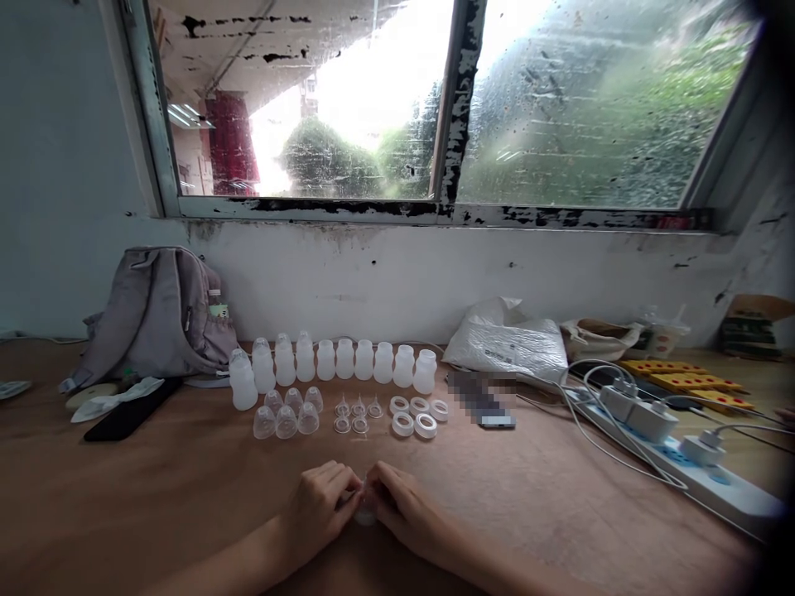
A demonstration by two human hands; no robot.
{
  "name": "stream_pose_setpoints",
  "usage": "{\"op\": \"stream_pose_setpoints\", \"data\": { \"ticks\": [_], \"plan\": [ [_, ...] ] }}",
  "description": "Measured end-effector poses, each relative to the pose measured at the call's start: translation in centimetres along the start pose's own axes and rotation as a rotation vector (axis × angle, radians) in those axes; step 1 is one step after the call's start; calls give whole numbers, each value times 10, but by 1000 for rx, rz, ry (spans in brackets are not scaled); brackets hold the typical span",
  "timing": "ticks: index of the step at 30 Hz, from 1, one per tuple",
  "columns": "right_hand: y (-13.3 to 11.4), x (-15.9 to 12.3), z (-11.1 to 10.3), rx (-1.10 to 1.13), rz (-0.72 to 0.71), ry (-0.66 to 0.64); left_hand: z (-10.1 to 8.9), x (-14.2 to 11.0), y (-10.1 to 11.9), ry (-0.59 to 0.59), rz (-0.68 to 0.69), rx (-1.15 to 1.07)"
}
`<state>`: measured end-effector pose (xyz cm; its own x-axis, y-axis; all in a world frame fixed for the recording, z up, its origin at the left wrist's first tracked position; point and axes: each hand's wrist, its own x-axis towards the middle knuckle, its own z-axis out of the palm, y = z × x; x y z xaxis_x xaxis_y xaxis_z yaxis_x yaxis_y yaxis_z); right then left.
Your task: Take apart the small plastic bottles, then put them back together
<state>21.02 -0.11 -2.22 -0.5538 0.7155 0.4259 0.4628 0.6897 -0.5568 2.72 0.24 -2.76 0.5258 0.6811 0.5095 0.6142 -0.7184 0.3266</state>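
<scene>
Close to the table's near side, my left hand [326, 501] and my right hand [401, 509] meet, fingertips pinched together. Between them is a small translucent baby bottle nipple piece [366, 515], mostly hidden by the fingers; whether a collar ring is on it I cannot tell. Beyond the hands lie several white collar rings [426, 425], and left of those several clear nipples [359, 424] stand tip up. Several clear dome caps [286, 422] sit further left. Behind is a row of frosted baby bottles: open-necked ones [364, 360] at the right, capped ones [243, 381] at the left.
A grey backpack [155, 314] leans at the back left, with a black flat item [127, 418] before it. At the right are a phone [495, 420], a silver plastic bag [509, 343] and a white power strip [739, 488] with cables. The wall and window close off the back.
</scene>
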Motion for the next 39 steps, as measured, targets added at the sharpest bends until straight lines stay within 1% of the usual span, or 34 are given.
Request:
{"op": "stream_pose_setpoints", "data": {
  "ticks": [4,8,12,16,19,22,25,30,34,37,39],
  "plan": [
    [2,3,-2,61,42,18,-7,4,0,-22,-40,-88],
    [6,8,-4,168,110,47,-16,6,4,-39,-39,-145],
    [9,10,-6,287,183,59,-19,5,6,-35,-24,-128],
    [12,9,-4,394,235,53,-17,5,7,-56,-56,-91],
    [16,12,-2,571,290,27,-17,6,7,-47,-57,-109],
    [18,16,-2,772,382,12,-18,7,8,-40,-56,-143],
    [17,19,-4,875,453,17,-19,8,8,-42,-46,-167],
    [13,19,-9,916,479,-5,-20,8,8,-51,-3,-185],
    [13,18,-11,905,521,-57,-20,6,7,-52,46,-199],
    [14,16,-13,889,518,-76,-21,5,7,-46,43,-198],
    [16,15,-16,831,497,-84,-21,5,7,-45,30,-186]
  ]
}}
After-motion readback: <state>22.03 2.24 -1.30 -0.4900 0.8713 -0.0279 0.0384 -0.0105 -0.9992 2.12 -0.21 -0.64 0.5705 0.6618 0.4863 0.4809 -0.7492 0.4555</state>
